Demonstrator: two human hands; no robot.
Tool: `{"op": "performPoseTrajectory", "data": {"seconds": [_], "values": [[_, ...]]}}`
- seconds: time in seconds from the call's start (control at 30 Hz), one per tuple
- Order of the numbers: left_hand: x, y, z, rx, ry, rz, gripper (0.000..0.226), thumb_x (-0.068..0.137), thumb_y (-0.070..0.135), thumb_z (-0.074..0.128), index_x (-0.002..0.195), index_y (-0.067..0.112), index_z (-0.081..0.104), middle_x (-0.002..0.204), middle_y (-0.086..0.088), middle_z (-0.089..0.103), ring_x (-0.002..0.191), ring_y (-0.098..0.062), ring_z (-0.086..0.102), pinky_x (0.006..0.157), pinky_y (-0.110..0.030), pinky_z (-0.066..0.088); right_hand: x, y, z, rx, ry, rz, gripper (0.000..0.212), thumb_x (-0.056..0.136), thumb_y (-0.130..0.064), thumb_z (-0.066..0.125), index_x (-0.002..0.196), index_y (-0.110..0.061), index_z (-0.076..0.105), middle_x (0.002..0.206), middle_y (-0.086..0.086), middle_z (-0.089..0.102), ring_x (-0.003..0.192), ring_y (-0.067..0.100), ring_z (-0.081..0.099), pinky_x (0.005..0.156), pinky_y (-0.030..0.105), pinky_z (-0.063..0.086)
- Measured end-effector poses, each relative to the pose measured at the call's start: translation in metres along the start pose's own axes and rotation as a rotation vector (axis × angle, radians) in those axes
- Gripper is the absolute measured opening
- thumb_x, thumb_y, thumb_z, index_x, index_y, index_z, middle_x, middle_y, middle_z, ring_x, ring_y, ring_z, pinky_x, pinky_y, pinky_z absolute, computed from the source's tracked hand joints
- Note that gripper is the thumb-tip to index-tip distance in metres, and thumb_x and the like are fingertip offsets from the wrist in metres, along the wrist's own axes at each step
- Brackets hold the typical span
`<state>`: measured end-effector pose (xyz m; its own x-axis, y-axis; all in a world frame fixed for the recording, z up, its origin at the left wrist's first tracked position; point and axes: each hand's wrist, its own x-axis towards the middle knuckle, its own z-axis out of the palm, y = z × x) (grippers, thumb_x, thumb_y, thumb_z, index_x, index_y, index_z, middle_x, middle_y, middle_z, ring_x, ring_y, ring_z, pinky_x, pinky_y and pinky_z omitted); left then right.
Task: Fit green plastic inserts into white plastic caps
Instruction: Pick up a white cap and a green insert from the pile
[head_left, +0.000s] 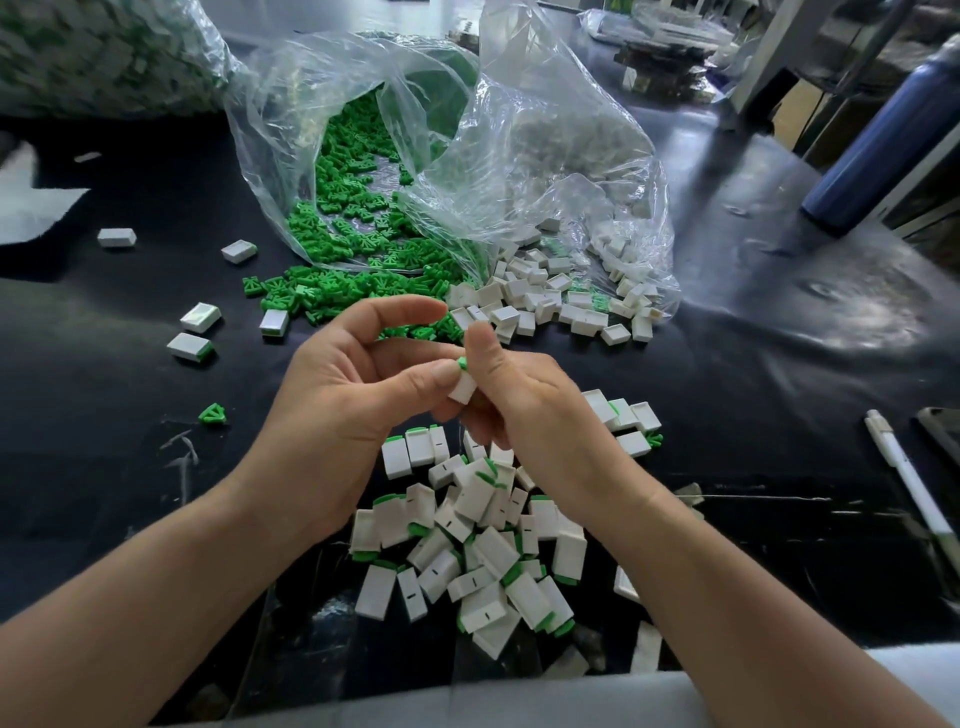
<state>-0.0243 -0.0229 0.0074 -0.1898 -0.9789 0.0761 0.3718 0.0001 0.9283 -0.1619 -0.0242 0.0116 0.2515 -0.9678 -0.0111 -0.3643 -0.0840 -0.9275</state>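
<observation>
Both hands meet above the black table. My right hand (524, 400) grips a white cap (462, 387) with a green insert (462, 363) showing at its top edge. My left hand (353, 395) has its thumb tip against the cap and insert, its other fingers curled above. Below the hands lies a pile of white caps with green inserts in them (467, 545). Loose green inserts (332, 291) spill from a clear plastic bag (363, 156). Empty white caps (561, 301) spill from a second clear bag (571, 156) to its right.
Single caps (200, 317) and one stray green insert (212, 414) lie scattered at the left. A white pen (909, 478) lies at the right, a dark blue bottle (878, 140) stands far right. A full bag of parts (104, 52) sits at the top left.
</observation>
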Motion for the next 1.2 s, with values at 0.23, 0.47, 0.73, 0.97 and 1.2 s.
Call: {"op": "performPoseTrajectory", "data": {"seconds": [0.23, 0.47, 0.73, 0.97, 1.2], "values": [[0.001, 0.000, -0.001, 0.048, 0.063, -0.008, 0.040, 0.056, 0.019, 0.068, 0.094, 0.015, 0.060, 0.071, -0.003, 0.072, 0.063, -0.014, 0.069, 0.059, -0.024, 0.056, 0.005, 0.002, -0.010, 0.050, 0.069, 0.062, 0.067, 0.074, -0.067, 0.023, 0.052, -0.018, 0.062, 0.043, -0.007, 0.050, 0.044, 0.001, 0.044, 0.054, 0.016, 0.033], [-0.002, 0.001, 0.000, 0.178, 0.040, 0.005, 0.036, 0.047, 0.025, 0.075, 0.082, 0.018, 0.067, 0.071, -0.005, 0.073, 0.058, -0.011, 0.066, 0.049, -0.018, 0.050, 0.009, 0.005, -0.016, -0.194, 0.226, 0.037, 0.050, 0.092, -0.048, 0.041, 0.056, -0.018, 0.058, 0.042, -0.009, 0.049, 0.044, 0.001, 0.042, 0.052, 0.024, 0.030], [-0.001, 0.002, 0.003, 0.271, 0.100, -0.029, 0.028, 0.055, 0.024, 0.070, 0.082, 0.018, 0.066, 0.072, -0.006, 0.072, 0.057, -0.011, 0.066, 0.046, -0.016, 0.047, 0.023, 0.019, -0.030, -0.580, 0.294, 0.021, 0.016, 0.092, -0.032, 0.051, 0.092, -0.021, 0.063, 0.082, -0.010, 0.053, 0.079, 0.007, 0.048, 0.066, 0.018, 0.032], [0.002, 0.003, -0.001, 0.277, 0.190, -0.057, 0.016, 0.082, 0.002, 0.062, 0.088, 0.017, 0.063, 0.068, 0.000, 0.072, 0.056, -0.007, 0.064, 0.047, -0.017, 0.047, 0.038, 0.029, -0.027, -0.781, 0.181, -0.028, 0.046, 0.098, -0.021, 0.037, 0.143, -0.020, 0.030, 0.151, -0.004, 0.028, 0.140, 0.011, 0.016, 0.111, 0.028, 0.010], [0.003, 0.003, -0.003, 0.275, 0.197, -0.059, 0.016, 0.083, 0.001, 0.061, 0.090, 0.015, 0.063, 0.068, -0.001, 0.072, 0.055, -0.007, 0.064, 0.045, -0.015, 0.046, 0.042, 0.036, -0.029, -0.908, 0.124, -0.062, 0.052, 0.094, -0.006, 0.038, 0.143, -0.021, 0.030, 0.147, -0.003, 0.034, 0.137, 0.015, 0.023, 0.111, 0.032, 0.011]]}}
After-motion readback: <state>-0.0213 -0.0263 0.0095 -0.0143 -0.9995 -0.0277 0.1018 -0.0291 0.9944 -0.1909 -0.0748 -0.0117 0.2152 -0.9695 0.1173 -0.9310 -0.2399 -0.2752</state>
